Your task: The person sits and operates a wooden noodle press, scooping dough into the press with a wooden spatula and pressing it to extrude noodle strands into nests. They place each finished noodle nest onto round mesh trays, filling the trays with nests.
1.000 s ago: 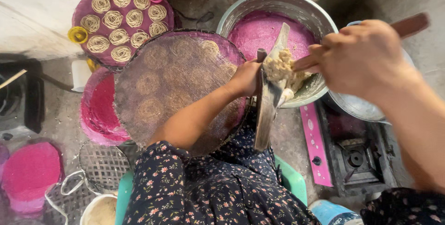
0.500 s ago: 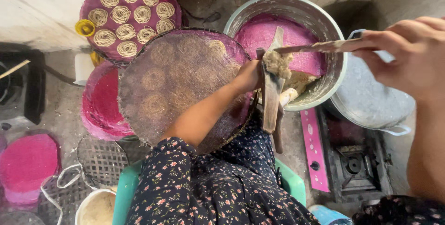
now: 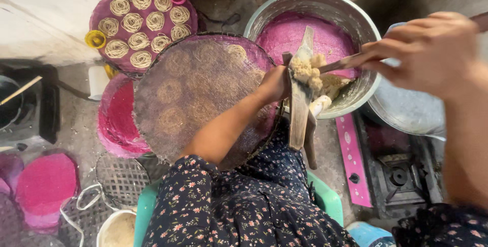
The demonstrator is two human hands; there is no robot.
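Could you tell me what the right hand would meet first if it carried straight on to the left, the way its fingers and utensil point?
Probably the dough on the wooden press, which the utensil from the right hand already reaches; depth is unclear.

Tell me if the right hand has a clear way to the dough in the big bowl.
Probably yes. The right hand hangs at the bowl rim, its tool already reaching the dough; only the wooden press in the left hand stands close by.

The left hand is gripping closed beside the metal bowl; the right hand is pinching above its rim.
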